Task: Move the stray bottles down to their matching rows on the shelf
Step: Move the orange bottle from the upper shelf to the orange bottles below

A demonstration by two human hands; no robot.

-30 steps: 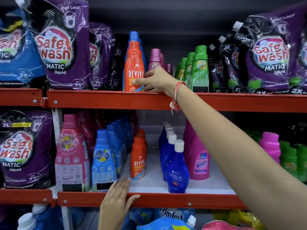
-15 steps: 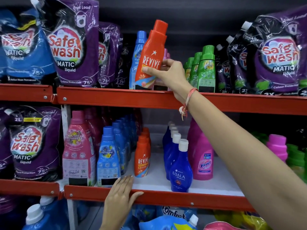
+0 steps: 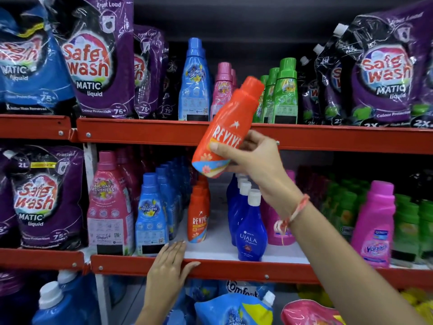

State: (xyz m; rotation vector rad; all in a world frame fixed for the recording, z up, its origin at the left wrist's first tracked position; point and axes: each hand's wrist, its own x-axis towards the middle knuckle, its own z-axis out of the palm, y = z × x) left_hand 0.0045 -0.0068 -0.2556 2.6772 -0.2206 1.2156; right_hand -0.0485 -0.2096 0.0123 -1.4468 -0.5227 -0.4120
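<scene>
Stray orange Revive bottle in hand, above its row

The orange Revive bottle (image 3: 226,127) hangs mid-frame, cap tilted up-right, base down-left, the right hand (image 3: 254,156) clamped round its lower body. Its matching Revive row (image 3: 199,214) stands directly below the base. The left hand (image 3: 167,266) lies flat, gripping nothing, on the lower shelf edge (image 3: 234,269).

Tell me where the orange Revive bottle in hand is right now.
The orange Revive bottle is mid-frame, tilted in the right hand before the upper shelf edge, above the Revive row.
</scene>
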